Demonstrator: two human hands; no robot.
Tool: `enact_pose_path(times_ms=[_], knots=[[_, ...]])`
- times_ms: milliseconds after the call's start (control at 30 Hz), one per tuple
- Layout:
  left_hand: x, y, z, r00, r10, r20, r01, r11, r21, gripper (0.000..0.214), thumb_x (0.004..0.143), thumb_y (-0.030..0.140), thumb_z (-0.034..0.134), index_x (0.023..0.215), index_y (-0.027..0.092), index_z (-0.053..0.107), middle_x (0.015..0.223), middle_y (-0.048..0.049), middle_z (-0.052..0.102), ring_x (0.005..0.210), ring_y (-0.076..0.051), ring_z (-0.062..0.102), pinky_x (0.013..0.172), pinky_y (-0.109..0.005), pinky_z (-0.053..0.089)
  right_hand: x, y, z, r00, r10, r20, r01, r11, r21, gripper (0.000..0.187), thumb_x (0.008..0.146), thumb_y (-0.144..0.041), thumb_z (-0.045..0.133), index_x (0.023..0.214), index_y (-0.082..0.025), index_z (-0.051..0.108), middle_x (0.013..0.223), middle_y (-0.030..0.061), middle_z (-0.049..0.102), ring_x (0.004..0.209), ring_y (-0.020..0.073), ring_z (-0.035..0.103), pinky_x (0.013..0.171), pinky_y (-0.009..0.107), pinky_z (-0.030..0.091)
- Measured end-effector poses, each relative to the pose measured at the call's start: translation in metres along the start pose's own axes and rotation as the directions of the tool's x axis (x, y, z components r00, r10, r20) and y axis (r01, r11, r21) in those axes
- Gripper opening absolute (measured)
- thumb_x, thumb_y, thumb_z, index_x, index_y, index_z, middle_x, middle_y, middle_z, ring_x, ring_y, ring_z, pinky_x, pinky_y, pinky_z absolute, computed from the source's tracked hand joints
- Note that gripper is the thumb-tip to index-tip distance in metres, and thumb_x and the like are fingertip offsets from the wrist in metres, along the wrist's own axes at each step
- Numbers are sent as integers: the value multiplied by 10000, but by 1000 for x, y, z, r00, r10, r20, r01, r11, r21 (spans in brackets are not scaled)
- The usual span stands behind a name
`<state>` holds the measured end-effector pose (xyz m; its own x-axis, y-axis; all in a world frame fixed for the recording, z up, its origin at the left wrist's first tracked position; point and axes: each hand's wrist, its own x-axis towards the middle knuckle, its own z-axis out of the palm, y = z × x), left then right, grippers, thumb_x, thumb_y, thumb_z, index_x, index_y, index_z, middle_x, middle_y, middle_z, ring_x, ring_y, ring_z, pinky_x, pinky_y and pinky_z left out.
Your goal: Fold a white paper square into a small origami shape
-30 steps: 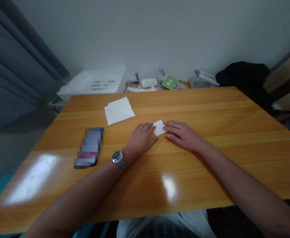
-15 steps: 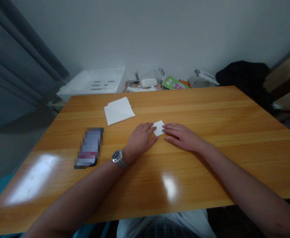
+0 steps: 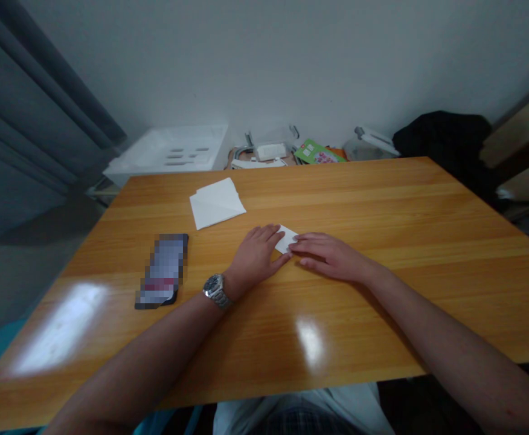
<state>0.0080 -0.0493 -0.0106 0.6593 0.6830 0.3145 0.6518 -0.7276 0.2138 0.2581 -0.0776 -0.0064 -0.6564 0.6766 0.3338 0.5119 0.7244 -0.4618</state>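
A small folded piece of white paper (image 3: pixel 287 239) lies on the wooden table between my hands. My left hand (image 3: pixel 256 254) rests palm down at its left side, fingertips on the paper and thumb stretched toward its lower corner. From the right, my right hand (image 3: pixel 330 256) touches the paper's right and lower edge with its fingertips. The fingers of both hands are extended rather than closed round anything. Part of the paper is hidden under the fingertips. A metal watch (image 3: pixel 217 290) is on my left wrist.
Larger white sheets (image 3: pixel 217 204) lie on the table (image 3: pixel 382 205) beyond my left hand. A phone (image 3: pixel 162 269) with a blurred screen sits left of my forearm. Behind the table's far edge are a white plastic tray (image 3: pixel 187 148), a green booklet (image 3: pixel 316 152) and a black cloth item (image 3: pixel 445 136).
My right fingertips have moved slightly left and toward me along the paper. The small paper now shows a different, slightly turned outline. My left hand has barely moved.
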Motion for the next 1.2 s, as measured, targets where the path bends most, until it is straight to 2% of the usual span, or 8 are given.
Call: enact_pose_path(times_ms=[100,233,500,733,933,1067,1200], knots=[[-1,-2,1,1000,21,14,-20,1000,-20,534,956,546,601,1326,162,609,1453,-143,587,1351,-312,535,1167,-510,384,-1,5,0,998,32,-49,-31,999,19,320,1022,-322,553,1312,-274,677,1300,86,717,1238,244,651,1089,487,508],[-1,-3,3,999,47,23,-46,998,-51,484,946,497,634,1300,168,626,1453,-139,588,1353,-310,534,1169,-522,382,-3,13,-2,994,59,-88,-57,998,24,319,1021,-293,545,1311,-286,678,1310,74,712,1246,242,643,1103,496,497],[0,-5,7,998,61,-12,-62,996,-68,379,973,409,615,1271,183,674,1334,-119,666,1202,-276,626,1070,-469,482,-3,19,1,998,35,-49,-35,999,2,280,1023,-275,543,1248,-263,709,1348,89,682,1271,234,620,1118,478,486],[1,-4,7,995,92,-28,-94,993,-77,343,1020,354,535,1261,167,690,1355,-120,670,1206,-272,648,1066,-475,497,-3,19,2,996,61,-66,-59,998,33,272,999,-265,587,1238,-265,716,1332,98,680,1249,239,624,1084,463,503],[0,-1,6,997,80,1,-80,990,-114,382,1018,365,539,1302,149,675,1383,-132,652,1215,-264,654,1067,-435,515,0,19,4,991,69,-114,-58,994,93,219,985,-254,606,1154,-275,744,1245,84,711,1166,231,654,1025,447,529],[-1,0,5,994,102,28,-98,988,-117,437,1010,429,550,1339,159,649,1419,-136,623,1255,-278,626,1080,-451,501,0,20,3,987,98,-129,-84,990,110,166,991,-275,596,1044,-268,753,1193,76,720,1118,227,665,993,444,537],[0,2,2,991,130,39,-123,983,-138,431,1015,443,539,1347,185,636,1392,-124,641,1252,-273,625,1076,-457,492,0,18,1,983,128,-129,-108,983,147,164,1001,-289,570,1016,-259,731,1144,76,723,1073,225,666,964,445,541]])
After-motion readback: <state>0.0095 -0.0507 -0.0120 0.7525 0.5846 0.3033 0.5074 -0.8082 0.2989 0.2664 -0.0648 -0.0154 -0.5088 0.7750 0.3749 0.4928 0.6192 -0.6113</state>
